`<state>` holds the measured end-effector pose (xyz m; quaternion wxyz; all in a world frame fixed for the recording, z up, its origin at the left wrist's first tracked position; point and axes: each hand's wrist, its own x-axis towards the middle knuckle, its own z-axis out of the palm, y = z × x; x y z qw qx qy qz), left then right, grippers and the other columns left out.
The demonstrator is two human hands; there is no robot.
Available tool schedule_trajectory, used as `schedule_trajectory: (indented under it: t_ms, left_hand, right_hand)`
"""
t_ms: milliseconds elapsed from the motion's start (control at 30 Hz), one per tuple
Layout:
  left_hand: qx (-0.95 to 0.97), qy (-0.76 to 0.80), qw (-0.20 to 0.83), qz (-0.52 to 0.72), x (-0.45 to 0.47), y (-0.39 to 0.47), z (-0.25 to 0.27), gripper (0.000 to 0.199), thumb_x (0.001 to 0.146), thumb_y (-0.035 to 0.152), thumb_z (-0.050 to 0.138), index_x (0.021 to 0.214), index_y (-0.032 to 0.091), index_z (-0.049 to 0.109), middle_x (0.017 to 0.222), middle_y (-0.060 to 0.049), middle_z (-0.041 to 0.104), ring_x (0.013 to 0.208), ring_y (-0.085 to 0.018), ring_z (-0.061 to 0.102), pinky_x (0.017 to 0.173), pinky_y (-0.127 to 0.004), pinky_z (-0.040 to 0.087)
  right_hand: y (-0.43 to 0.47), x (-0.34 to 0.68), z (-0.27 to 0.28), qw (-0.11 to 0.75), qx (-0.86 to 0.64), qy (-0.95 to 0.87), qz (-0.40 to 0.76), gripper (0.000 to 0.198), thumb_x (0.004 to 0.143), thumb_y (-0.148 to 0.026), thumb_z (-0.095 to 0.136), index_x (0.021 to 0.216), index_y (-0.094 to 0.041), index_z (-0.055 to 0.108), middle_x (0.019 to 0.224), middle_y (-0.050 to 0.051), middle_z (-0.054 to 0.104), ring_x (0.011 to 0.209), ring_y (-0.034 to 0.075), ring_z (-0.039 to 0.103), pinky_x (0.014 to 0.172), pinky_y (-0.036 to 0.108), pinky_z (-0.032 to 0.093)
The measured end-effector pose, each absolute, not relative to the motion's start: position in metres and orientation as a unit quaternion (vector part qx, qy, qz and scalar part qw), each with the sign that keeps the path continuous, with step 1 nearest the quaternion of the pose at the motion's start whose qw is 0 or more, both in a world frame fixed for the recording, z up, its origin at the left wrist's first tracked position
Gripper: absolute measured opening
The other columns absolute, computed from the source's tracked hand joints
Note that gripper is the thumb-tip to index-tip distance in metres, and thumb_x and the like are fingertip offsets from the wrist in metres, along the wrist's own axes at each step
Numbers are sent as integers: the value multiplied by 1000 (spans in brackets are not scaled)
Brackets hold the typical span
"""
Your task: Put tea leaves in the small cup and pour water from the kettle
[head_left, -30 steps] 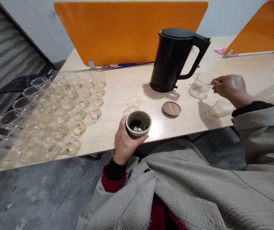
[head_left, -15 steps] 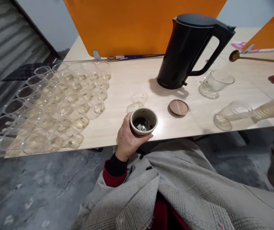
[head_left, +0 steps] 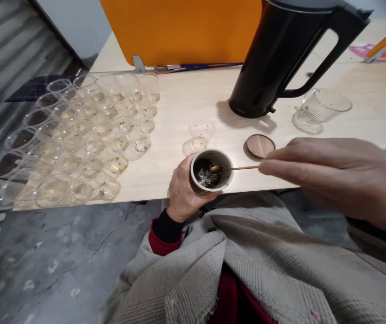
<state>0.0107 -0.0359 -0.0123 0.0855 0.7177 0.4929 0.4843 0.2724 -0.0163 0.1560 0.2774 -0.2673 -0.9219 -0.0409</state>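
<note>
My left hand (head_left: 183, 191) is wrapped round a pale ceramic jar (head_left: 228, 180) at the table's front edge, its mouth tilted up towards me. Dark dry tea leaves (head_left: 202, 170) with lighter flecks cover its bottom. Between the fingers of my right hand (head_left: 341, 173) is a thin gold spoon (head_left: 245, 168), its bowl inside the jar's mouth over the leaves. Just behind the jar stands a small clear plastic cup (head_left: 201, 132) with a few dark bits in it. A round wooden lid (head_left: 260, 146) lies on the table to the right of the jar.
Many clear plastic cups (head_left: 92, 148) with pale liquid and leaf bits crowd the table's left side. A black kettle (head_left: 280, 58) stands at the back right, a ribbed glass (head_left: 326, 105) beside it. Behind rises an orange divider (head_left: 186, 33).
My right hand has come in from the far right, bringing the spoon's bowl into the jar. My left hand still holds the jar. The view has shifted slightly.
</note>
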Motion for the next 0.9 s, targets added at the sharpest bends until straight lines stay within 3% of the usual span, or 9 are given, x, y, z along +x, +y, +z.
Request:
schedule_trajectory:
  t_ms: [100, 200, 333, 600, 900]
  left_hand:
    - [723, 487, 77, 484, 11, -37, -9, 101, 80, 74, 81, 156, 24, 38, 144, -15, 67, 131, -33, 70, 109, -48, 60]
    - [728, 481, 71, 483, 11, -37, -8, 100, 82, 72, 81, 158, 25, 36, 145, -15, 67, 131, -32, 69, 110, -48, 60]
    - [733, 466, 50, 492, 12, -38, -9, 101, 82, 70, 82, 159, 24, 35, 146, -16, 66, 131, -33, 69, 109, -49, 59]
    - [733, 454, 14, 506, 14, -37, -13, 102, 81, 67, 84, 159, 21, 37, 144, -17, 67, 131, -33, 69, 110, -50, 59]
    - [740, 441, 1, 508, 14, -37, -18, 107, 77, 62, 89, 161, 22, 35, 145, -17, 66, 132, -35, 68, 110, -52, 59]
  right_hand:
    - [-6, 263, 156, 206, -174, -959, -84, 26, 109, -14, 46, 113, -25, 69, 92, 3, 75, 78, 17, 70, 57, 31, 46]
    - [-1, 261, 151, 209, -194, -953, -102, 19, 104, -10, 55, 109, -24, 67, 92, 2, 74, 77, 18, 68, 58, 33, 47]
    - [-8, 259, 152, 239, -258, -929, -113, 26, 99, -6, 64, 113, -27, 67, 87, -1, 74, 68, 15, 65, 56, 32, 43]
    - [-21, 265, 152, 283, -314, -904, -68, 20, 101, -16, 68, 109, -32, 76, 88, -2, 80, 72, 18, 74, 62, 31, 54]
    - [-28, 264, 128, 296, -345, -890, -35, 6, 101, -26, 72, 98, -30, 74, 74, -2, 74, 63, 16, 67, 59, 30, 48]
